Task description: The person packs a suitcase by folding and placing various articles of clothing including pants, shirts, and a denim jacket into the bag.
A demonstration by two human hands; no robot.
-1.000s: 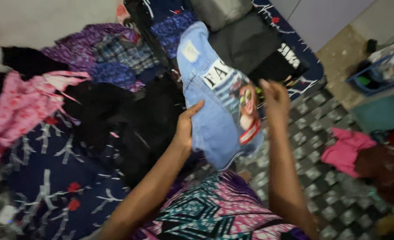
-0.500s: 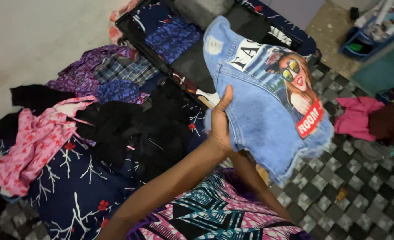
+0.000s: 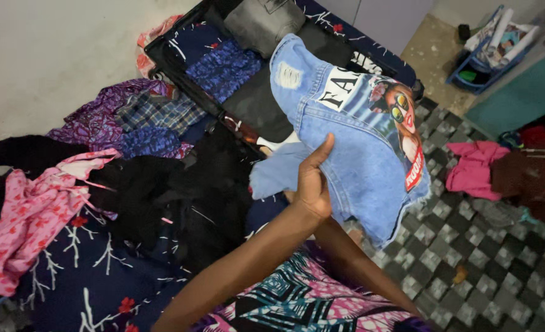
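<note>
Denim garment (image 3: 352, 154): soft, floppy, light; left hand (image 3: 312, 181) is pinching its folded edge, right hand is hidden underneath, grip unclear.

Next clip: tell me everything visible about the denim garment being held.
The denim garment is light blue, looks like soft cotton denim, with a frayed lower edge, a worn patch near the top and a printed picture of a face in sunglasses with lettering. It is held up, draped and partly folded, above an open suitcase of clothes. The left hand presses flat on its front; the right forearm runs beneath it, that hand hidden behind the cloth.
</note>
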